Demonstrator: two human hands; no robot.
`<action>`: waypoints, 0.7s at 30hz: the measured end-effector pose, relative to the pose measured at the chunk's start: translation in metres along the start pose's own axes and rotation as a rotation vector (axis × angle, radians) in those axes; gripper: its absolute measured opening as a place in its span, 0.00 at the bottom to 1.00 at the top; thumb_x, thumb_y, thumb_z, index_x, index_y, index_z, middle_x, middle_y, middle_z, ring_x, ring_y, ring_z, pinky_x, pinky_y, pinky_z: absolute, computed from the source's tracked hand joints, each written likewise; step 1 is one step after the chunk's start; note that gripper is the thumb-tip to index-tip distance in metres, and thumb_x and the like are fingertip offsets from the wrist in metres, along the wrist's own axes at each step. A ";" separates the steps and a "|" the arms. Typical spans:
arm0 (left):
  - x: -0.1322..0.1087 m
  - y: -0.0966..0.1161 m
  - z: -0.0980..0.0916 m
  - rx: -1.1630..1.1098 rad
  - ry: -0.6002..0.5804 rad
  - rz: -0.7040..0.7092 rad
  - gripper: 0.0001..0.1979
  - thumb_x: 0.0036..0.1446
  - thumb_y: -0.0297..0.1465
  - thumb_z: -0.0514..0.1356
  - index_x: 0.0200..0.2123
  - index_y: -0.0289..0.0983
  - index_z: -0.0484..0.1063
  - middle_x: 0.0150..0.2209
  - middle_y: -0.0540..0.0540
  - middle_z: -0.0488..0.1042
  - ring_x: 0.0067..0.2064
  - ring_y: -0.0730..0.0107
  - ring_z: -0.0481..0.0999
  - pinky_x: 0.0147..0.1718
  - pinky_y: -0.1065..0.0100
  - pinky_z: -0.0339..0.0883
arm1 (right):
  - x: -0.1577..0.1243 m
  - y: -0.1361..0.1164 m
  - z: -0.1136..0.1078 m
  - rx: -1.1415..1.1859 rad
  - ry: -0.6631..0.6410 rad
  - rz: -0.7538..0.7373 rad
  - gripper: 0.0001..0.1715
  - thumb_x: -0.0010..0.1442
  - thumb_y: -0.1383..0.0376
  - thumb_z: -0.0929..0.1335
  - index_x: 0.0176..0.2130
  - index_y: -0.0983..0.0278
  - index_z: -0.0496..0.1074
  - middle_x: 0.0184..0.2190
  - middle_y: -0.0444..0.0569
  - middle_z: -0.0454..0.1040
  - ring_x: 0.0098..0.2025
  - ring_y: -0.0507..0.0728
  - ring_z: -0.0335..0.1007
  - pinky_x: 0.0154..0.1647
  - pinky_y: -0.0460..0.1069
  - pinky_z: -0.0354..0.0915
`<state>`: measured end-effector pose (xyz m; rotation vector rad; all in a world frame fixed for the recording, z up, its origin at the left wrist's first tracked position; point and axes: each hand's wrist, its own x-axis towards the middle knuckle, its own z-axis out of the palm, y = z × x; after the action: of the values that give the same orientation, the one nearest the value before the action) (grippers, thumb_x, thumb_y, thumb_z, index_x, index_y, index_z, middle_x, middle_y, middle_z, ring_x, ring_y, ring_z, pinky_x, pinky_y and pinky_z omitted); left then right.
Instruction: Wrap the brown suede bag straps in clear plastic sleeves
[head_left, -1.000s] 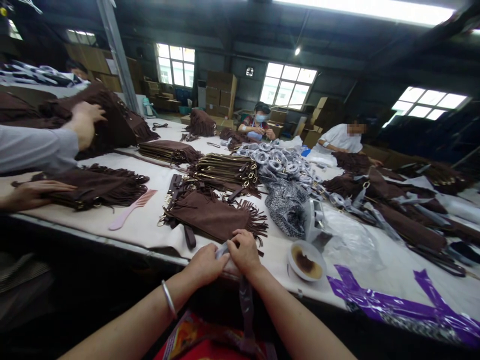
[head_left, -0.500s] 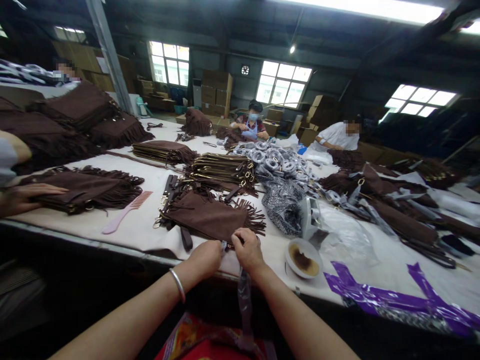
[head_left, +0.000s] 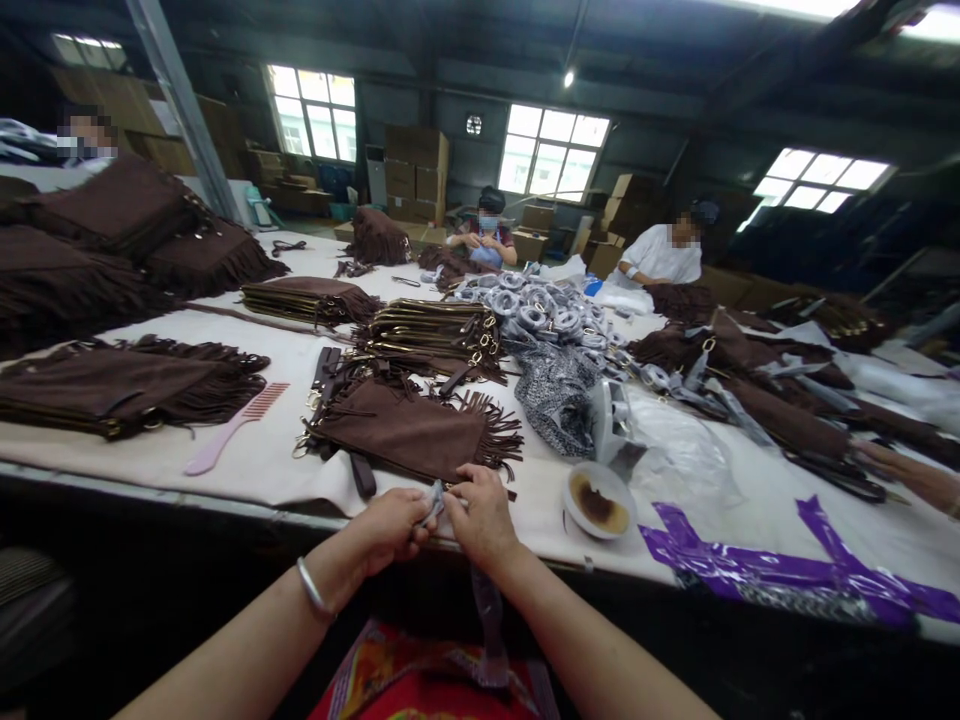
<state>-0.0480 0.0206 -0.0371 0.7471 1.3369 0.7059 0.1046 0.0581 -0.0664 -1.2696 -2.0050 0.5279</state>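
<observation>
A pale table [head_left: 277,475] carries piled brown bags [head_left: 112,385]. One fringed bag [head_left: 401,430] lies flat near its edge, just beyond both hands. A pink comb [head_left: 225,437] lies left of it. The right hand [head_left: 484,515] has its fingers bunched – their grip I cannot tell; the left hand [head_left: 394,525] pinches crumpled plastic [head_left: 434,498] – fingers narrow.

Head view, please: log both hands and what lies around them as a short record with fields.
Left hand: pinching grey plastic
Right hand: beside the left, at the near edge of the brown fringed bag; grip unclear
Behind bag: stack with gold-coloured edges
Left of bag: pink comb, teeth pointing away from the person
Right of hands: white bowl, dark brown patch inside
Farther right: purple plastic along the table edge
</observation>
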 end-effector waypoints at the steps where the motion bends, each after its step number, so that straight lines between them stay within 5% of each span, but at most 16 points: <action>1: 0.000 -0.001 0.000 0.000 0.007 0.005 0.19 0.45 0.45 0.63 0.29 0.36 0.66 0.22 0.55 0.65 0.20 0.82 0.59 0.18 0.78 0.52 | 0.001 -0.001 0.002 0.003 -0.002 0.024 0.05 0.53 0.66 0.70 0.28 0.61 0.79 0.46 0.52 0.73 0.52 0.63 0.63 0.54 0.58 0.57; 7: -0.002 -0.004 0.001 -0.013 -0.005 0.033 0.13 0.47 0.39 0.63 0.28 0.35 0.68 0.23 0.52 0.68 0.21 0.80 0.63 0.20 0.76 0.57 | -0.001 -0.008 0.004 0.009 -0.029 0.012 0.07 0.48 0.72 0.69 0.22 0.61 0.75 0.49 0.50 0.72 0.55 0.63 0.61 0.56 0.58 0.57; 10: -0.001 -0.003 0.003 0.027 0.050 0.037 0.12 0.48 0.39 0.61 0.27 0.35 0.67 0.22 0.52 0.67 0.21 0.79 0.63 0.20 0.76 0.58 | -0.003 -0.005 -0.001 -0.007 0.047 -0.053 0.07 0.48 0.73 0.68 0.25 0.63 0.73 0.52 0.52 0.70 0.56 0.62 0.59 0.57 0.57 0.56; 14: 0.002 -0.005 0.005 0.004 0.143 0.031 0.13 0.49 0.40 0.60 0.25 0.36 0.63 0.21 0.54 0.65 0.19 0.80 0.61 0.19 0.75 0.57 | -0.001 0.010 -0.010 -0.073 0.146 0.056 0.08 0.50 0.74 0.65 0.27 0.65 0.72 0.48 0.57 0.71 0.53 0.62 0.62 0.55 0.57 0.58; 21: -0.001 -0.014 0.003 -0.118 0.043 0.078 0.15 0.46 0.41 0.63 0.28 0.36 0.65 0.23 0.54 0.67 0.20 0.81 0.62 0.20 0.76 0.58 | -0.001 0.006 -0.002 -0.024 0.018 0.003 0.08 0.54 0.68 0.67 0.28 0.62 0.78 0.49 0.54 0.72 0.54 0.62 0.62 0.57 0.58 0.57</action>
<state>-0.0446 0.0114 -0.0481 0.6957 1.2986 0.8603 0.1101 0.0599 -0.0693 -1.2878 -2.0003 0.4934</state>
